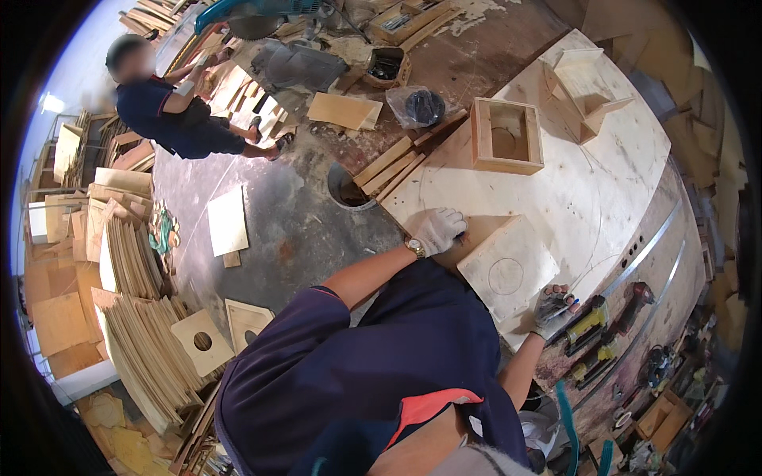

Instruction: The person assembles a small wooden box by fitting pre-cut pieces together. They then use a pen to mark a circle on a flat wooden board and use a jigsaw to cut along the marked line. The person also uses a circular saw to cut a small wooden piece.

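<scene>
A square piece of pale plywood [530, 247] with a circle drawn on its face lies in front of me, looking like the top of a shallow box. Beside its left corner my left hand [440, 232], in a white glove with dark fingertips, rests with fingers curled; what they hold, if anything, is hidden. At the right corner is my right hand [555, 311], also gloved. Its bare fingertips are bent together, and I cannot make out anything between them. Under the plywood spreads a large pale work board [587, 198].
An open wooden box [524, 163] and an angled wooden frame [583, 119] stand farther back on the board. Yellow-and-black air nailers [587, 324] lie at the right. Wood strips [389, 166] sit left of the board. A co-worker [171, 103] stands at far left, near plywood stacks [143, 333].
</scene>
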Tool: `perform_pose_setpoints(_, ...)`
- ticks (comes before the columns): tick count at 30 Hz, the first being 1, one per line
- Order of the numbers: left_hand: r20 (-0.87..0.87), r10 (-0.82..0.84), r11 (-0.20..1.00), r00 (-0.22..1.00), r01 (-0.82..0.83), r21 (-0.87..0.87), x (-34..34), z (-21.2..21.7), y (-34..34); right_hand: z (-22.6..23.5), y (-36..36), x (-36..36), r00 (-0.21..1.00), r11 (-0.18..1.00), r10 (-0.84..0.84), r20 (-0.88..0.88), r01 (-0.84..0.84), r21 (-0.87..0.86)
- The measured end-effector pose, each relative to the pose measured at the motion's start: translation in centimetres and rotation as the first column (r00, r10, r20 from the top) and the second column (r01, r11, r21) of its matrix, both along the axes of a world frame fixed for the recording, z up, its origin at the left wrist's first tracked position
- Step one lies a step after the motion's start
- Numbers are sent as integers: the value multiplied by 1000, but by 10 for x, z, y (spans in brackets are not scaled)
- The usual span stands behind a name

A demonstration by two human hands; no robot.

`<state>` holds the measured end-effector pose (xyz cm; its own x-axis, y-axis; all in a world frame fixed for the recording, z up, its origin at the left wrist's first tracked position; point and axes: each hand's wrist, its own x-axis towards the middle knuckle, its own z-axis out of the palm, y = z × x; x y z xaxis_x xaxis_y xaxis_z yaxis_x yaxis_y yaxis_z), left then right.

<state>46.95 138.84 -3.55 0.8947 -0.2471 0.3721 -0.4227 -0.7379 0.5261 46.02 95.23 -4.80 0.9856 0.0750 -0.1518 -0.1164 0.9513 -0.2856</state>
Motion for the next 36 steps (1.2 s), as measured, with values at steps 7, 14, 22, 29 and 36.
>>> perform_pose_setpoints(7,21,27,999,999,-28,17,1,-1,-2,0,3,2,1000,1000,-14,-8,14,-6)
perform_pose_setpoints(14,-2,8,998,1000,-7,67,-6,-8,0,5,4,-2,999,1000,-27,-20,27,-12)
perform_pose_setpoints(22,-238,22,977,971,29,212,15,-13,-2,2,8,2,992,1000,11,127,-14,18)
perform_pose_setpoints(29,-115,40,992,993,-26,122,9,-12,-7,1,8,2,991,1000,12,135,-13,10)
perform_pose_setpoints(36,-67,138,970,988,-121,211,12,-11,-11,-1,7,2,997,1000,-1,82,3,-26)
